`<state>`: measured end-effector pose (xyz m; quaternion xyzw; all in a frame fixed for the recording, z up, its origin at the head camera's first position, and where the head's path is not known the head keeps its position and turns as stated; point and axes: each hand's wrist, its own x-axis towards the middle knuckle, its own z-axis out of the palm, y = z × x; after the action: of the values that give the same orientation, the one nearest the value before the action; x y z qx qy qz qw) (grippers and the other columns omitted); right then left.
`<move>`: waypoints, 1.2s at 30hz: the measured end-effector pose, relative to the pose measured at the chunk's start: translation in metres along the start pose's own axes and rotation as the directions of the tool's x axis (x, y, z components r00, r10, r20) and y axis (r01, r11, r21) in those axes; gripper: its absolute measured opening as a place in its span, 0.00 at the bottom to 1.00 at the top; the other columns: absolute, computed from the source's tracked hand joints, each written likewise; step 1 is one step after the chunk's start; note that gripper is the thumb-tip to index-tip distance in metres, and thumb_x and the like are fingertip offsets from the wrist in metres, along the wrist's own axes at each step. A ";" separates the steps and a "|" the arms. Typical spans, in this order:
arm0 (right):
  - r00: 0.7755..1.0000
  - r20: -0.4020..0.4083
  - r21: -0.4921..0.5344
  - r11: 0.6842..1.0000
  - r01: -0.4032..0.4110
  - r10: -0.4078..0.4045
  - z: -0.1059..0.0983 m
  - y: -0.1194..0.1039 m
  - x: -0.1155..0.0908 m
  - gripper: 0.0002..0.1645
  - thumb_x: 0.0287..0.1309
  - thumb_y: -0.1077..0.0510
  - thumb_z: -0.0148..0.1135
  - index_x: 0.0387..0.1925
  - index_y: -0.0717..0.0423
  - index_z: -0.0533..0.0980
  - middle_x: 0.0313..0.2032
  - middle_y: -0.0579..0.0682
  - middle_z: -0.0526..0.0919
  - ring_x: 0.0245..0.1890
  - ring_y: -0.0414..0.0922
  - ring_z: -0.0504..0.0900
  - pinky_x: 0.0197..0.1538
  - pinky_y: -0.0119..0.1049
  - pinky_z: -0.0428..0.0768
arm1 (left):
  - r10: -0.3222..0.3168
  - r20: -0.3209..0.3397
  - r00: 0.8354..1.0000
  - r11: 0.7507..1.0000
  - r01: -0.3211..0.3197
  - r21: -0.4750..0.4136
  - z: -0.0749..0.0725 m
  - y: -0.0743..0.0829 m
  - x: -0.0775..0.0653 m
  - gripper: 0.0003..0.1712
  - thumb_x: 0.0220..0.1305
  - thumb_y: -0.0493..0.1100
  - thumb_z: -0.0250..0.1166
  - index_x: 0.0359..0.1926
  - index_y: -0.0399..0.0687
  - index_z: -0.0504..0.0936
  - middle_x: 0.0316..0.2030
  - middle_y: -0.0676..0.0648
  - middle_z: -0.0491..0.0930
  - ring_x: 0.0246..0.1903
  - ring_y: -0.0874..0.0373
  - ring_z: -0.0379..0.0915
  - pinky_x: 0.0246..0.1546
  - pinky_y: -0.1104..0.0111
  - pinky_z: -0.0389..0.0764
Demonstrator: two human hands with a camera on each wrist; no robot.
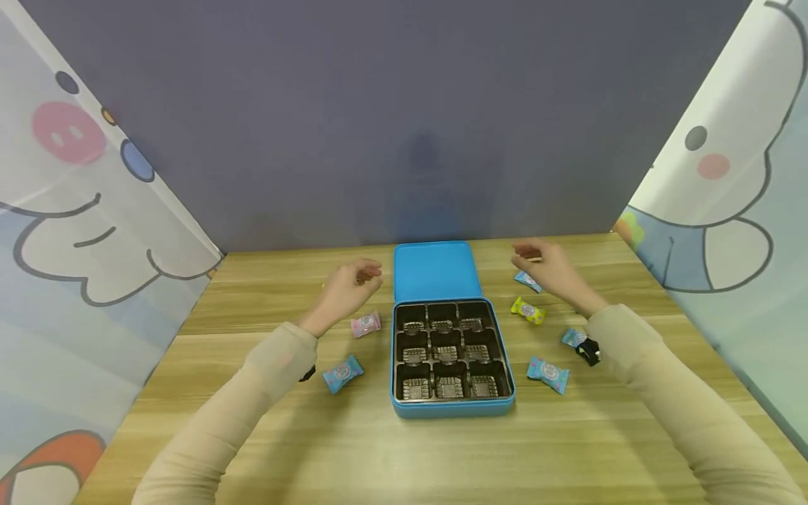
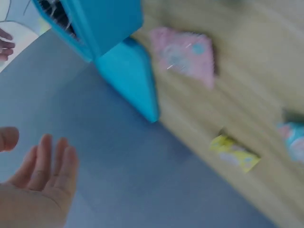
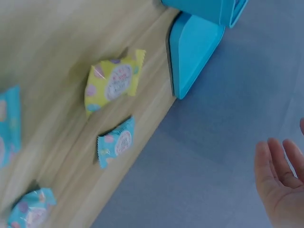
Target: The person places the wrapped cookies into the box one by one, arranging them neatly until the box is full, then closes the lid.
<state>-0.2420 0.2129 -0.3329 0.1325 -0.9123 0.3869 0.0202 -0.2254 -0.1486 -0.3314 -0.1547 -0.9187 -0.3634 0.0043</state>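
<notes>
The blue box [image 1: 451, 409] stands open on the bench [image 1: 391, 466], its lid [image 1: 435, 270] folded back; inside sits a black tray [image 1: 430, 351] of nine compartments, three by three, each showing its ridged floor. Seven wrapped sweets lie beside the box: four blue sweets [image 1: 548, 374], two yellow sweets [image 1: 527, 310] and one pink sweet [image 1: 366, 324]. The left hand [image 1: 346, 289] is raised, thumb and fingers apart; the pink sweet lies near it, on the box side (one yellow sweet is mostly hidden behind this hand from the head). The right hand [image 1: 548, 268], thumb and fingers also apart, is near the farthest blue sweet.
</notes>
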 end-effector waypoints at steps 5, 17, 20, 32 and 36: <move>1.000 0.005 -0.013 1.000 0.009 -0.009 0.005 0.006 -0.009 0.25 0.65 0.52 0.51 0.56 0.65 0.69 0.51 0.64 0.76 0.50 0.58 0.75 0.51 0.50 0.76 | 0.073 0.026 0.997 0.986 -0.068 -0.155 0.014 -0.015 0.001 0.18 0.64 0.39 0.56 0.55 0.40 0.74 0.48 0.40 0.79 0.47 0.52 0.76 0.52 0.61 0.75; 1.000 0.028 -0.006 1.000 -0.007 0.007 0.016 0.021 -0.027 0.21 0.64 0.54 0.52 0.52 0.63 0.73 0.47 0.61 0.80 0.47 0.57 0.77 0.46 0.48 0.79 | 0.109 0.174 0.979 0.956 -0.055 -0.289 0.044 -0.038 0.002 0.24 0.65 0.40 0.57 0.60 0.37 0.69 0.57 0.36 0.71 0.55 0.44 0.69 0.57 0.57 0.71; 0.999 0.040 0.000 1.000 -0.013 0.013 0.016 0.023 -0.029 0.21 0.64 0.54 0.52 0.53 0.64 0.72 0.47 0.62 0.79 0.48 0.58 0.77 0.47 0.49 0.79 | 0.091 0.193 0.977 0.956 -0.032 -0.291 0.051 -0.043 0.006 0.25 0.64 0.40 0.57 0.60 0.35 0.68 0.58 0.36 0.70 0.57 0.43 0.67 0.58 0.57 0.70; 0.999 0.043 0.009 0.999 -0.032 0.032 0.015 0.031 -0.036 0.21 0.65 0.53 0.51 0.52 0.65 0.72 0.48 0.62 0.78 0.49 0.58 0.76 0.48 0.50 0.78 | 0.017 0.277 0.961 0.945 0.075 -0.317 0.061 -0.051 0.015 0.22 0.66 0.42 0.55 0.60 0.39 0.71 0.57 0.39 0.73 0.06 0.61 0.51 0.10 0.69 0.64; 0.998 0.043 0.015 0.999 -0.046 0.045 0.014 0.033 -0.038 0.22 0.66 0.52 0.50 0.53 0.64 0.72 0.49 0.62 0.78 0.50 0.58 0.76 0.49 0.50 0.77 | 0.008 0.277 0.961 0.945 0.083 -0.316 0.061 -0.050 0.017 0.21 0.66 0.43 0.56 0.58 0.41 0.73 0.56 0.40 0.74 0.05 0.60 0.50 0.10 0.67 0.63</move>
<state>-0.2130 0.2337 -0.3710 0.1202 -0.9122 0.3917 -0.0092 -0.2497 -0.1375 -0.4081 -0.1846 -0.8409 -0.4844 -0.1556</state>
